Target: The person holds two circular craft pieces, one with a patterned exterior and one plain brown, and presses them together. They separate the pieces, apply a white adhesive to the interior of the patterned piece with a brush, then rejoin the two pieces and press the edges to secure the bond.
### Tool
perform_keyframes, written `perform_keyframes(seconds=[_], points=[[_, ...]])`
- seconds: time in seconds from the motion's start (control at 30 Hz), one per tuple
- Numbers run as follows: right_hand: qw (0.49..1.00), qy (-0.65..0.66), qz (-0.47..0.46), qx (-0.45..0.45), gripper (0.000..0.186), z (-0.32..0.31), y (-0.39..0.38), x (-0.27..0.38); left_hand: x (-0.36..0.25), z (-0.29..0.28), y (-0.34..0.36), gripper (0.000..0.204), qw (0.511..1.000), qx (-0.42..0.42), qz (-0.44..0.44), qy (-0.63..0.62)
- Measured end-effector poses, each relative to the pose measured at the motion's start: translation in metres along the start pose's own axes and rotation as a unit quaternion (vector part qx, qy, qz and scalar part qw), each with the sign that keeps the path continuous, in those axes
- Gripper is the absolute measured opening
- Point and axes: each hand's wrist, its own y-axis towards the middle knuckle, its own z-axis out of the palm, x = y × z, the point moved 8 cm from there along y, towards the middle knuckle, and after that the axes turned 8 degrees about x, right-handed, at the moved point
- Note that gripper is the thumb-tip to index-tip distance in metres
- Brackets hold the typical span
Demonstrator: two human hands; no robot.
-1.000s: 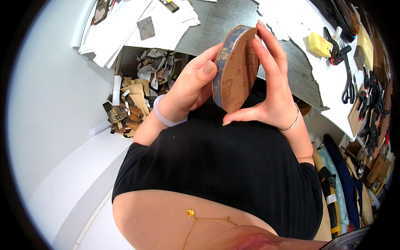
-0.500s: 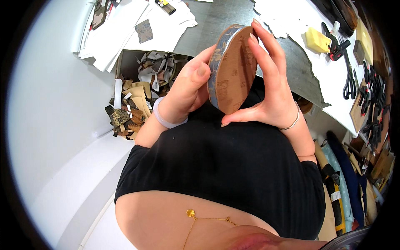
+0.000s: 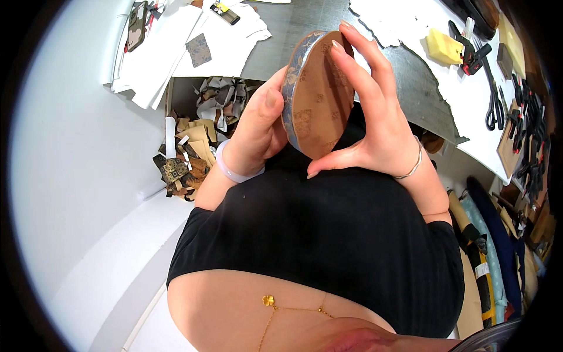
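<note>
Between my two hands is a leaf-shaped leather piece [image 3: 321, 108] with a brown flat face turned up toward me. Its blue-grey side band carries a floral pattern and curves along the left edge. My left hand [image 3: 263, 120] grips that band, with the thumb on the outside and the other fingers mostly hidden behind. My right hand [image 3: 378, 120] spans the piece lengthwise, its fingertips at the far end and its thumb under the near tip. Whatever lies inside or behind the piece is hidden.
On the worktable [image 3: 305, 17] beyond lie white paper sheets [image 3: 164, 53], a small patterned swatch [image 3: 199, 49] and a phone [image 3: 136, 26]. A yellow sponge-like block [image 3: 444, 47], clamps [image 3: 474, 58] and scissors [image 3: 491, 108] sit at the right. A scrap bin [image 3: 193, 135] stands below left.
The leather piece and both hands have shifted slightly left in the picture. The grip looks the same, and the surroundings have moved a little with the head.
</note>
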Motion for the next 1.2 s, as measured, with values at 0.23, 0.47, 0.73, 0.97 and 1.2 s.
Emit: perform_keyframes(seconds=[0.23, 0.47, 0.73, 0.97, 1.2], points=[[1.0, 0.002, 0.006, -0.003, 0.136, 0.0, 0.002, -0.001, 0.002, -0.004, 0.002, 0.096, 1.0, 0.002, 0.024, -0.014], [0.999, -0.007, -0.013, -0.028, 0.139, -0.01, 0.003, -0.002, 0.003, -0.017, 0.007, 0.072, 0.99, 0.017, 0.053, -0.132], [0.998, 0.015, -0.029, -0.058, 0.145, -0.019, 0.001, -0.007, 0.001, -0.025, 0.008, 0.074, 0.986, -0.066, 0.026, -0.153], [0.997, 0.04, -0.031, -0.062, 0.15, -0.032, -0.012, -0.029, 0.01, -0.015, 0.016, 0.086, 0.916, 0.102, -0.049, -0.386], [0.995, -0.051, -0.057, 0.058, 0.144, -0.038, 0.002, 0.0, 0.021, -0.027, 0.013, 0.086, 0.914, 0.135, -0.21, -0.319]])
